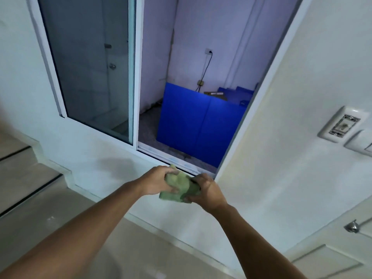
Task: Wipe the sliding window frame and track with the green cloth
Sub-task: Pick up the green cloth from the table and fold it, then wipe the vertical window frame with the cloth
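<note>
A crumpled green cloth [180, 185] is held between both hands, just below the lower right corner of the window opening. My left hand [156, 181] grips its left side and my right hand [208, 191] grips its right side. The white sliding window frame [138, 77] has its glass pane [90, 63] slid to the left, leaving the right half open. The bottom track [171, 158] runs diagonally down to the right, ending just above the cloth. The cloth does not touch the track.
A blue panel [197, 125] stands outside behind the opening, with a wall socket and black cable [208, 57] above it. On the right wall sit a broken switch plate [342, 123] and a door with a metal handle [351, 227]. Steps [24, 172] lie at left.
</note>
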